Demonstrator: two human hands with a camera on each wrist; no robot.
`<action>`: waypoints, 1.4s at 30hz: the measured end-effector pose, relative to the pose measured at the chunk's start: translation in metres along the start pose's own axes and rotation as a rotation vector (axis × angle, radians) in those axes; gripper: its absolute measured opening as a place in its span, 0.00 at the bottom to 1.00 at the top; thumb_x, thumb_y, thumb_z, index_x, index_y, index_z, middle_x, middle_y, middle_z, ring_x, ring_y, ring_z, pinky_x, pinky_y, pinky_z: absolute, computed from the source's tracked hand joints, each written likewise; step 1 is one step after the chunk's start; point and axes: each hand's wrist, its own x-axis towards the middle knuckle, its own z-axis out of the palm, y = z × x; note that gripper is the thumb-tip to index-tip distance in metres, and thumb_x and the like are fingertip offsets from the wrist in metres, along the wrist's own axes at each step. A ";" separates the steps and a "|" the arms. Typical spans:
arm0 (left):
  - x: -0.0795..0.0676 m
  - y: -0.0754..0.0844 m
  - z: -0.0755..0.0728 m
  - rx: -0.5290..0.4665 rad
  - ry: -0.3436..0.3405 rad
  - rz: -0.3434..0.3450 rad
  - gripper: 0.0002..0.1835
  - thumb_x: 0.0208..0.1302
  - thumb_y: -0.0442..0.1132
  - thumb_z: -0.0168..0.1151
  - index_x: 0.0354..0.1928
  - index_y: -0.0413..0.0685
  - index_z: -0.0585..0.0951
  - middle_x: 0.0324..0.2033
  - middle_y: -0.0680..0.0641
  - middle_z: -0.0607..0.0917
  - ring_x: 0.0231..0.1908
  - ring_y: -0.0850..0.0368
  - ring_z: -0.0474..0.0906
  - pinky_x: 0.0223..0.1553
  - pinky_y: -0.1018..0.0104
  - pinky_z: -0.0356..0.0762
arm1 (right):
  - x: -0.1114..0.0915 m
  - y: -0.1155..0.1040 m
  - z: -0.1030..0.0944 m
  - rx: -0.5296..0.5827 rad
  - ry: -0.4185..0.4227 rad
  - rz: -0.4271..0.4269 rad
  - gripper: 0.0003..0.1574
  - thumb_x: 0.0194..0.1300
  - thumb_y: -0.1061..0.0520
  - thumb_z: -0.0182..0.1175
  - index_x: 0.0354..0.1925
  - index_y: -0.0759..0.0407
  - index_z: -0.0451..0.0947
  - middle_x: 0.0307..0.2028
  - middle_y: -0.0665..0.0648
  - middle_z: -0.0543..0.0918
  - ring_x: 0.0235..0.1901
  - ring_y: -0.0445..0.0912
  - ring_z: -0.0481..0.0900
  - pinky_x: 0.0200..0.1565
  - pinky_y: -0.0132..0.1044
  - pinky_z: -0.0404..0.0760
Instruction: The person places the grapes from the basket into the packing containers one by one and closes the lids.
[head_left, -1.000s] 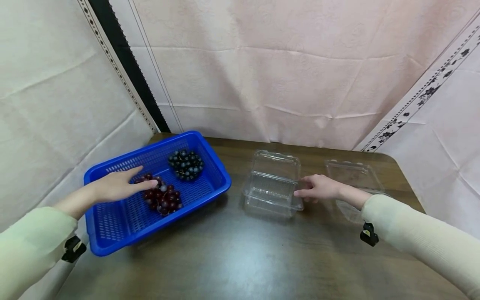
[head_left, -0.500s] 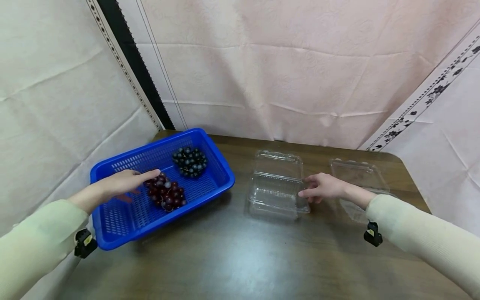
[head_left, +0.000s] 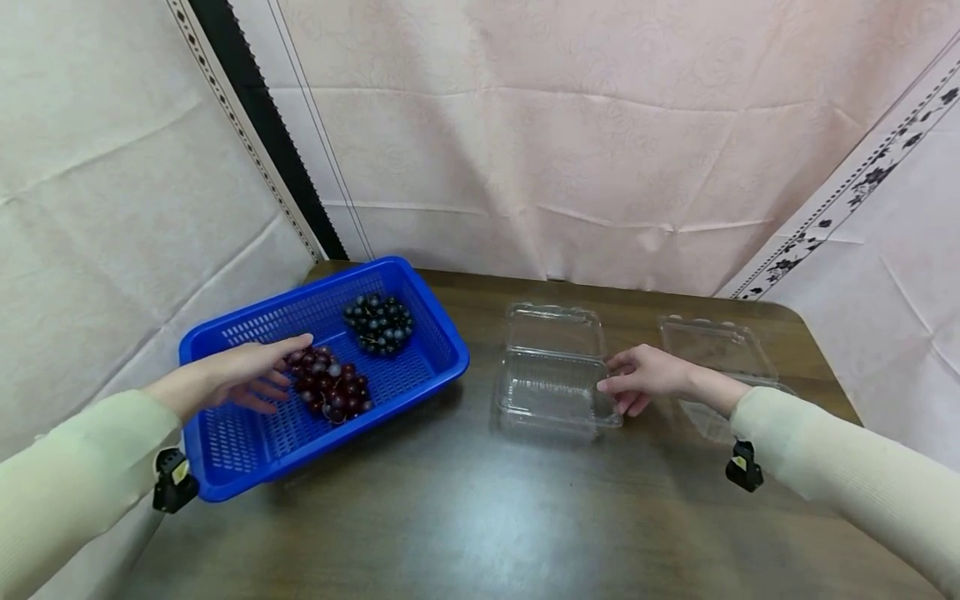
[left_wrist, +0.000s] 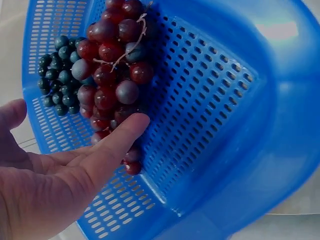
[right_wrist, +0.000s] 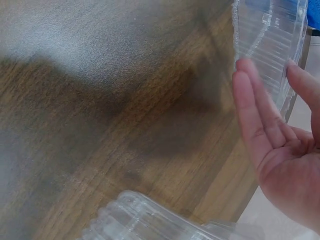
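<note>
My left hand (head_left: 243, 371) is over the blue basket (head_left: 197, 346), beside a bunch of dark red grapes (head_left: 333, 390). Its fingers are extended; in the left wrist view the fingertips overlap the edge of the red bunch (left_wrist: 105, 97), and contact is hard to make out. A bunch of black grapes (head_left: 378, 325) lies farther back in the basket. To the right, my right hand (head_left: 648, 375) pinches the right side of a clear plastic clamshell box (head_left: 551, 387), thumb over the rim and fingers along the outside. The box's lid is folded back and nothing is inside.
Another clear plastic clamshell box (head_left: 720, 350) stands with its lid back at the table's right end, partly behind the right forearm. Pale cloth (head_left: 525, 167) hangs behind the brown wooden table (head_left: 480, 508).
My left hand has come in lower and closer beside the red grapes, its fingers dipping into the basket. The clamshell box has turned slightly with my right hand staying at its side.
</note>
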 end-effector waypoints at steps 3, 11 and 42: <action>0.004 -0.003 0.000 -0.015 -0.007 -0.010 0.60 0.63 0.76 0.38 0.70 0.22 0.41 0.65 0.19 0.57 0.60 0.29 0.68 0.52 0.45 0.80 | 0.000 0.000 0.001 0.038 0.006 0.027 0.46 0.68 0.51 0.60 0.68 0.77 0.52 0.33 0.64 0.85 0.33 0.56 0.86 0.36 0.49 0.87; 0.014 -0.007 0.001 -0.029 0.001 -0.044 0.61 0.62 0.76 0.38 0.69 0.20 0.41 0.63 0.17 0.57 0.58 0.29 0.71 0.50 0.46 0.81 | 0.001 0.003 0.001 0.058 0.015 0.038 0.43 0.68 0.50 0.59 0.67 0.76 0.56 0.38 0.69 0.85 0.32 0.54 0.86 0.37 0.48 0.87; 0.044 0.010 0.016 -0.030 0.016 -0.059 0.57 0.64 0.70 0.47 0.73 0.31 0.36 0.66 0.19 0.54 0.56 0.28 0.71 0.48 0.47 0.82 | 0.004 0.006 0.008 0.143 0.005 0.032 0.34 0.67 0.53 0.61 0.61 0.74 0.63 0.38 0.71 0.85 0.33 0.55 0.87 0.39 0.50 0.87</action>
